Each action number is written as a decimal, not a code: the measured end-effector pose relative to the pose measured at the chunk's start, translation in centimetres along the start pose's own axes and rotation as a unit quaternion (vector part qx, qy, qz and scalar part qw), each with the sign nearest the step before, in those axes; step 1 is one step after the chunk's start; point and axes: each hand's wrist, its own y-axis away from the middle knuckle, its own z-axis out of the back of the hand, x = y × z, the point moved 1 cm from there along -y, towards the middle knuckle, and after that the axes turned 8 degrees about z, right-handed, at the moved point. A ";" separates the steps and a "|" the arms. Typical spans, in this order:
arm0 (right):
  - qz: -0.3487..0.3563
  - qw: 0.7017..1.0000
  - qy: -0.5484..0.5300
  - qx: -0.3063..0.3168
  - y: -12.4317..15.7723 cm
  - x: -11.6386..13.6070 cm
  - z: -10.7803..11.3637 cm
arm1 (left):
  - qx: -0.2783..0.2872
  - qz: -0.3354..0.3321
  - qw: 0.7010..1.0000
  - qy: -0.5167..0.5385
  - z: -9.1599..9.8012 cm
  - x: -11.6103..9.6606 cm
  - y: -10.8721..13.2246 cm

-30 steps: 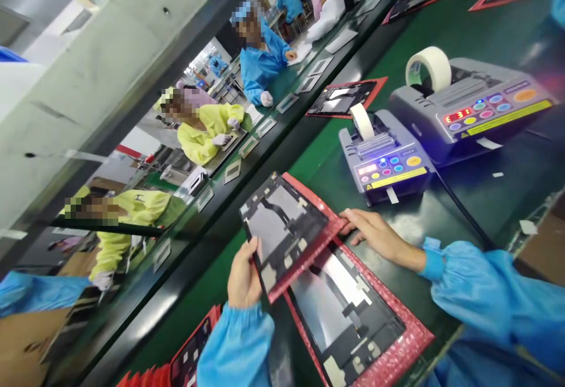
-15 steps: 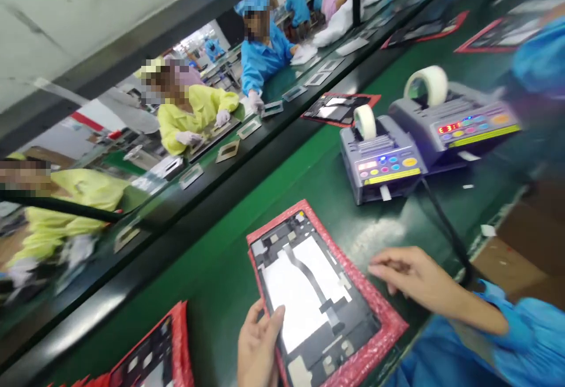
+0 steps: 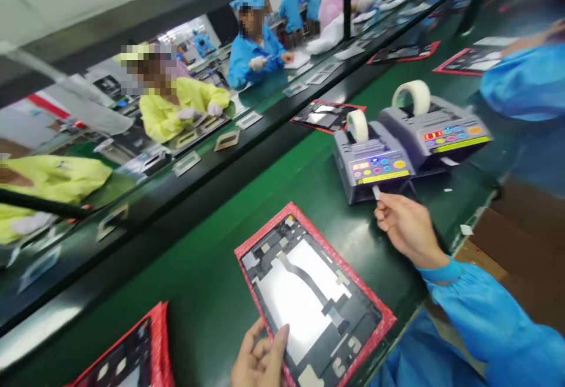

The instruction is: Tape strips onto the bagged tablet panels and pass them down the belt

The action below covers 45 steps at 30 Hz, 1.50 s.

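Note:
My left hand [image 3: 260, 354] grips the lower left edge of a tablet screen assembly [image 3: 286, 293], thumb on top and fingers at the side. The assembly lies back side up on red bubble wrap [image 3: 388, 319], with a white panel and a dark flex cable across it. My right hand [image 3: 404, 222] is at the front of the nearer tape dispenser [image 3: 373, 160], thumb and fingertips pinched on the short strip of tape [image 3: 376, 193] that sticks out of its slot.
A second tape dispenser [image 3: 436, 134] stands behind the first. Wrapped tablet assemblies are stacked at lower left [image 3: 159, 346], and another assembly [image 3: 324, 115] lies beyond the dispensers. Co-workers sit across a raised ledge holding several small frames [image 3: 227, 140]. A co-worker's blue sleeve [image 3: 527, 81] reaches in at right.
My right hand has moved from beside the tablet assembly forward to the nearer dispenser and closed on its tape end. My left hand still holds the assembly; the view has shifted slightly.

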 end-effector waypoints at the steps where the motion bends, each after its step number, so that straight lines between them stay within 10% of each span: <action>1: 0.024 1.000 0.002 -0.009 0.2 0.1 0.0 | -0.019 -0.042 0.998 -0.045 0.5 -0.3 0.3; 5: 0.083 0.996 0.043 0.007 1.8 0.9 -0.5 | -0.031 -0.300 0.910 -0.285 0.8 -2.0 2.2; 9: 0.066 0.963 0.169 0.197 3.8 1.8 -2.9 | 0.049 -0.401 0.812 -0.422 -2.3 -3.3 3.3; 15: -0.022 0.748 0.356 0.559 3.4 -0.7 -10.3 | -0.012 -0.346 0.814 -0.466 -4.9 -4.4 0.9; 19: -0.127 0.614 0.399 0.669 2.4 -4.1 -13.8 | -0.031 -0.352 0.810 -0.467 -4.7 -4.5 0.1; 25: -0.158 0.551 0.450 0.685 2.0 -6.2 -14.9 | -0.037 -0.366 0.804 -0.468 -4.7 -4.5 0.3; 31: -0.128 0.539 0.489 0.674 2.2 -6.5 -14.9 | -0.024 -0.385 0.793 -0.472 -4.9 -4.5 0.1; 37: 0.063 0.568 0.577 0.584 2.4 -6.4 -14.6 | -0.009 -0.402 0.773 -0.491 -4.9 -4.4 -0.2; 45: 0.030 0.848 0.364 0.384 1.9 1.3 -4.6 | 0.087 -0.470 0.733 -0.485 -4.5 -5.0 -1.9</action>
